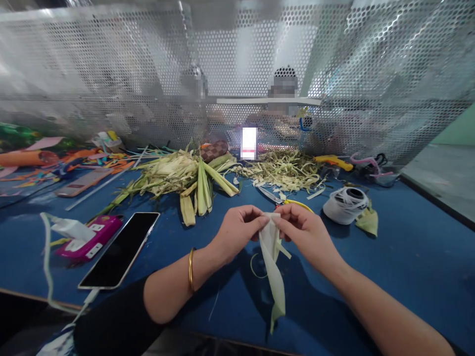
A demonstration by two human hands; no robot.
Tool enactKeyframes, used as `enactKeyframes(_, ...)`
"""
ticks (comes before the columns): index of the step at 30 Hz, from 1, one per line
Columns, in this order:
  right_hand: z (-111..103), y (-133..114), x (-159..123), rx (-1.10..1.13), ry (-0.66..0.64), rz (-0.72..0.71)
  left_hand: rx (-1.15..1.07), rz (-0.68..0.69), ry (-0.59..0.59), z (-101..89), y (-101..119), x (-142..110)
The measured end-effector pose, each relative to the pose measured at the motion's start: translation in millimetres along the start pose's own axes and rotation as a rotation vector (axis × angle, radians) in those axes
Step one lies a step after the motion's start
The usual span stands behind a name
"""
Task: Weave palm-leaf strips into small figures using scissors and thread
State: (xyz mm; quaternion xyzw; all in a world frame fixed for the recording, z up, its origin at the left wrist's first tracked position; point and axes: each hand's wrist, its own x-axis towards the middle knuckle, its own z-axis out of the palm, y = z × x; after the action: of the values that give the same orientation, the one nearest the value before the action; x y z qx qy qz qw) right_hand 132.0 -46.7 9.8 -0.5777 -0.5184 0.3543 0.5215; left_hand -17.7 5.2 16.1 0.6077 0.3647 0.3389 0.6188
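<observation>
A pale corn husk strip [273,277] hangs from between my two hands, its narrow twisted end dangling above the blue table. My left hand [243,227] pinches the top of the husk between thumb and forefinger. Close beside it, my right hand [302,230] pinches the same upper edge from the other side. Thin husk slivers stick out below my right fingers. Just beyond the hands lie scissors [272,196] with yellow and red handles, partly hidden by my right hand. Farther right stands a spool of white string [345,205], with a husk piece [368,222] against it.
A husk pile [174,173] and a heap of shredded husk [285,170] lie at the back, before a perforated metal screen [148,74]. On the left are a charging phone [120,249] and a magenta power strip [92,237]. A yellow glue gun [334,161] lies back right.
</observation>
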Motion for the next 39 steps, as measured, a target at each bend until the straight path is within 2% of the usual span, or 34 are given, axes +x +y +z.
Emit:
enactKeyframes(5,-1.5,0.2,1.9,0.028,-0.010,0.050,-0.048,-0.037,0.007,-0.6,-0.4,1.7)
enactKeyframes(9,3.1,5.2,2.4,0.080,0.088,0.041,-0.141,-0.212,-0.029,1.8,-0.9,1.0)
enactKeyframes(12,8.3,11.6,1.8,0.014,0.159,-0.018,-0.234,-0.348,-0.059,5.6,-1.6,0.1)
enactKeyframes(14,10.6,14.5,1.7,-0.050,0.163,-0.060,-0.280,-0.379,-0.031,6.8,-2.7,0.4)
enactKeyframes(18,11.3,15.7,3.1,-0.023,0.127,-0.012,-0.190,-0.321,0.020,3.9,-5.8,2.2)
enactKeyframes(23,12.5,13.9,4.1,0.091,0.035,0.096,-0.048,-0.134,0.012,-1.2,-9.8,4.5)
enactKeyframes(28,4.0,15.5,8.8,0.022,-0.110,0.055,0.043,-0.059,0.085,-3.9,-12.9,9.6)
enactKeyframes(31,-16.7,21.5,19.8,-0.201,-0.116,-0.024,0.068,-0.069,0.108,-5.8,-11.5,13.7)
enactKeyframes(33,-33.4,27.3,28.8,-0.606,-0.056,-0.096,0.089,-0.065,0.125,-7.5,-10.3,17.4)
enactKeyframes(34,-40.8,30.4,33.2,-0.843,-0.003,-0.089,0.095,-0.060,0.133,-8.3,-9.9,19.6)
enactKeyframes(36,-51.5,36.2,40.7,-1.155,-0.052,-0.045,0.097,-0.044,0.145,-9.5,-9.5,24.1)
enactKeyframes(39,-56.6,42.2,48.3,-1.230,-0.134,-0.045,0.106,-0.029,0.154,-9.2,-8.8,30.4)
